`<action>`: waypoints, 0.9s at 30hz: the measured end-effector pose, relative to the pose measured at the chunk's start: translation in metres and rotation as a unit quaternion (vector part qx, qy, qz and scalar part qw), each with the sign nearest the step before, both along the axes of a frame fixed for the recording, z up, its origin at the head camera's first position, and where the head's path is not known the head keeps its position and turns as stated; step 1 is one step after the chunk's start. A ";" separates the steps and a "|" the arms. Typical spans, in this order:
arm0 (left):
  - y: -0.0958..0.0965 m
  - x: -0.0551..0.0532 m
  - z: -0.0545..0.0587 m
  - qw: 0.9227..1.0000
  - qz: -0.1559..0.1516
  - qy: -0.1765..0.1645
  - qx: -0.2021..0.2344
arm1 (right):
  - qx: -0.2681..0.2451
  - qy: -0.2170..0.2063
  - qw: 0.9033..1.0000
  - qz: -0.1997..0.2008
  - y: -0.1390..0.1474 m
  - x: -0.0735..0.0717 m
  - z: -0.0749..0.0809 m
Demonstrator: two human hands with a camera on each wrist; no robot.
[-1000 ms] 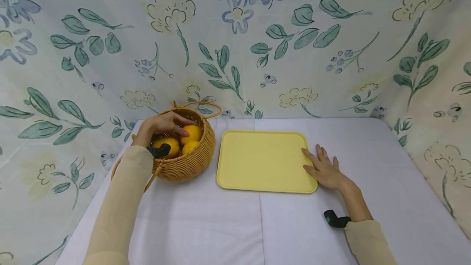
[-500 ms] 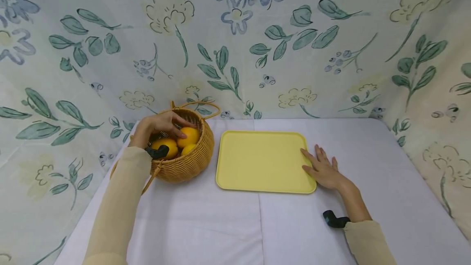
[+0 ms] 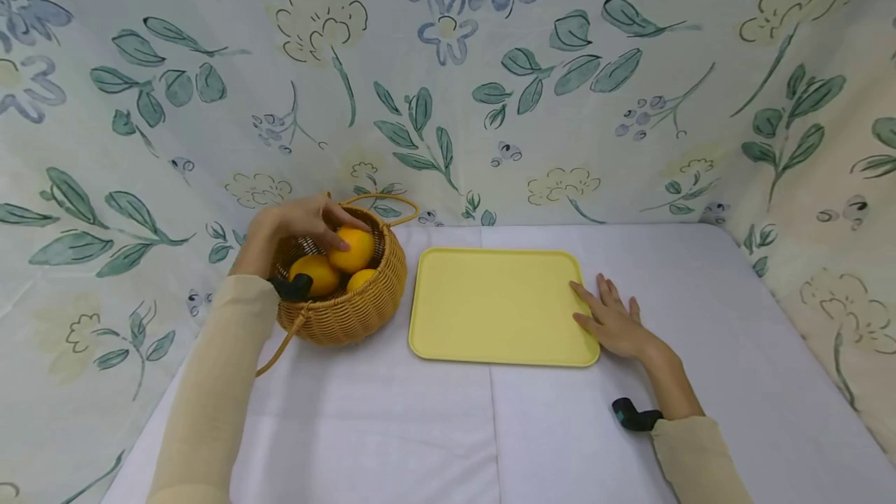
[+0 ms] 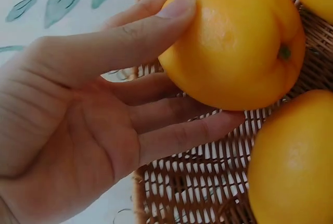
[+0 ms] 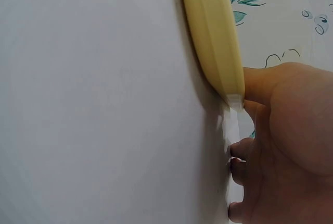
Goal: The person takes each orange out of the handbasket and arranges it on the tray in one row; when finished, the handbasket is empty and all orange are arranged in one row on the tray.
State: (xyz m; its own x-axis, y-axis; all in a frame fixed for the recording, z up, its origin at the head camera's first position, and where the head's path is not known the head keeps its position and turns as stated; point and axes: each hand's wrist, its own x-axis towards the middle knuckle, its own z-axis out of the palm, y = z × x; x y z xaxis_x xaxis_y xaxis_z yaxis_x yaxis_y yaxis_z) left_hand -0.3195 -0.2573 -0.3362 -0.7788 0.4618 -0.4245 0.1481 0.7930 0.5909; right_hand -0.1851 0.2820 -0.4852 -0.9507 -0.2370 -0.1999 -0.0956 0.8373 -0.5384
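Head view: left grip [image 3: 311, 222] has risen, pinching a smooth, round orange fruit [image 3: 355, 250] below, likely unseating it; right grip [image 3: 619, 328] spread.

In your head view, a white fabric backdrop [image 3: 595, 146] fills the upper half of the frame and runs down both side edges, printed with green leaves [image 3: 577, 75], pale yellow blossoms [image 3: 322, 18] and blue flowers [image 3: 448, 28]. Below, you face a table covered in smooth white cloth [image 3: 378, 426], a thin crease [image 3: 494, 418] running down its lower centre. The light is soft, with the backdrop looking warmer towards the right edge.
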 end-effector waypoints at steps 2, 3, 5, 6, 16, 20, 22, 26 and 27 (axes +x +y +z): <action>-0.005 0.004 0.004 1.000 0.010 0.000 0.014 | 0.002 0.000 1.000 0.000 -0.001 0.000 0.000; -0.007 0.006 0.006 1.000 0.015 0.000 0.021 | 0.002 0.000 1.000 -0.001 -0.001 0.000 0.000; -0.013 0.010 0.010 0.999 0.019 0.003 0.045 | 0.004 -0.001 1.000 -0.001 -0.002 0.001 0.001; -0.016 0.011 0.012 0.998 0.017 0.010 0.056 | 0.004 -0.001 1.000 -0.002 -0.002 0.001 0.001; -0.027 0.025 0.027 0.984 0.017 0.076 0.162 | 0.004 0.006 1.000 0.003 0.001 0.001 -0.001; -0.019 0.029 0.028 0.979 0.032 0.076 0.186 | 0.004 0.003 1.000 0.003 0.001 0.000 -0.001; -0.013 0.032 0.029 0.977 0.037 0.073 0.199 | 0.002 0.002 1.000 0.002 0.001 0.001 -0.001; 0.004 0.037 0.030 0.973 0.035 0.062 0.219 | 0.001 0.001 1.000 0.002 0.001 0.001 -0.001; 0.010 0.038 0.031 0.972 0.033 0.059 0.223 | 0.001 0.001 1.000 0.003 0.001 0.001 -0.001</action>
